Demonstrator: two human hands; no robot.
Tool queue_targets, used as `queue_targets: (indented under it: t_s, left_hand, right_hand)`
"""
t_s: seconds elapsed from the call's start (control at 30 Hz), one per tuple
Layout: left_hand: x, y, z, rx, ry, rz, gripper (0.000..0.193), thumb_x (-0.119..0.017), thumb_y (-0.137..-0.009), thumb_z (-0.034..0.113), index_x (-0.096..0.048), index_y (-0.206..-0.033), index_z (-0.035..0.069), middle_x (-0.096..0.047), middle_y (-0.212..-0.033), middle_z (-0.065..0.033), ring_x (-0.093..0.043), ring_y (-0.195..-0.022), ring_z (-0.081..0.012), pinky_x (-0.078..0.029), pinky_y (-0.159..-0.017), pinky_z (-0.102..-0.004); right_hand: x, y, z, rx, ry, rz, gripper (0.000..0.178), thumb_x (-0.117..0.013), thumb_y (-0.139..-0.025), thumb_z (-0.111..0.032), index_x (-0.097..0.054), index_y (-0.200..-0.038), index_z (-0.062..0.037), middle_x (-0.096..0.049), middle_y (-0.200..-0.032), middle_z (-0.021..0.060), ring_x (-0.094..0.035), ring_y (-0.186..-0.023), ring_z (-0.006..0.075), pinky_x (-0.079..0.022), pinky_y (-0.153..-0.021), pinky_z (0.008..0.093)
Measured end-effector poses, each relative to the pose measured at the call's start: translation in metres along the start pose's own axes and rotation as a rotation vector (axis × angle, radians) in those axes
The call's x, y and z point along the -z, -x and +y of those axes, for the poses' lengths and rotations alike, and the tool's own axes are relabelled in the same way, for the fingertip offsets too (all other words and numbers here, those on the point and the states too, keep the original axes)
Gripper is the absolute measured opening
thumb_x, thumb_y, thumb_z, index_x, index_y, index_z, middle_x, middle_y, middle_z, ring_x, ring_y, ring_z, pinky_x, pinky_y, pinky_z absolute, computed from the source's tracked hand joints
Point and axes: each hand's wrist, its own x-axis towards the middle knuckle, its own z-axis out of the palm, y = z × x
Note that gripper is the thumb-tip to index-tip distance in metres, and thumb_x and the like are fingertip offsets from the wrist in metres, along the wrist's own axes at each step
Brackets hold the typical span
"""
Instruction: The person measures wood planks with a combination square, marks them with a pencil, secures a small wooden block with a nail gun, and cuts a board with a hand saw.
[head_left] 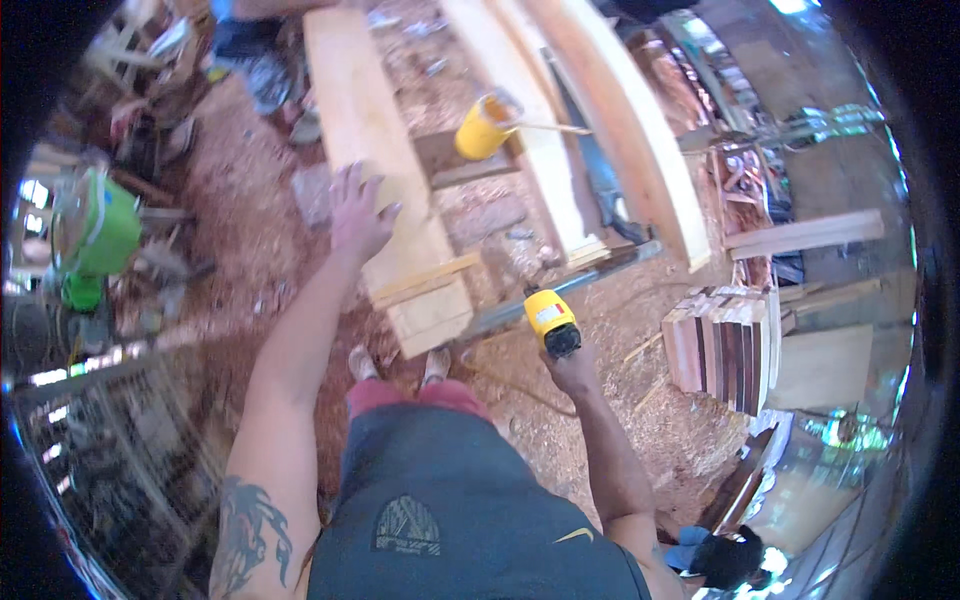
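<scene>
My left hand (362, 222) lies with spread fingers on a long pale wooden plank (365, 100) that runs away from me. Across the plank's near end sits a thin wooden strip (425, 278). My right hand (570, 370) grips a yellow and black power drill (548, 312), its front pointing away from me, to the right of the plank's end. The fingers around its handle are partly hidden by the tool. Beyond the drill, a yellow container (480, 130) with a stick across its top stands by another long board (535, 130).
A further curved board (640, 130) lies to the right, near a metal bar (610, 262). A stack of striped wood blocks (715, 345) stands at right. Wood shavings cover the floor (620, 420). A green container (105, 225) is at left; another person (725, 555) shows lower right.
</scene>
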Motion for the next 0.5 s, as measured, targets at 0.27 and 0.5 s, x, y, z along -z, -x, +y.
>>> queue_targets:
  t_s: [0.27, 0.5]
  left_hand:
    - [0.01, -0.003, 0.002, 0.007, -0.137, -0.091, 0.06, -0.07, -0.088, 0.039, -0.053, -0.139, 0.012, -0.031, -0.159, -0.0204, -0.02, -0.151, -0.0403, -0.017, -0.121, -0.0593]
    - [0.014, -0.009, -0.019, 0.125, -0.229, -0.239, 0.062, -0.07, -0.088, 0.038, -0.051, -0.14, 0.01, -0.03, -0.16, -0.0222, -0.019, -0.151, -0.0414, -0.015, -0.123, -0.0555]
  right_hand:
    - [0.136, -0.091, 0.089, -0.214, -0.096, 0.481, 0.047, -0.075, -0.084, -0.024, -0.056, -0.12, 0.0003, -0.07, -0.102, 0.0268, -0.069, -0.096, 0.0463, -0.055, -0.079, 0.0494]
    - [0.271, -0.249, 0.126, -0.27, 0.245, 0.573, 0.065, -0.07, -0.086, -0.028, -0.041, -0.134, 0.0053, -0.068, -0.106, 0.0326, -0.066, -0.104, 0.0476, -0.054, -0.087, 0.0521]
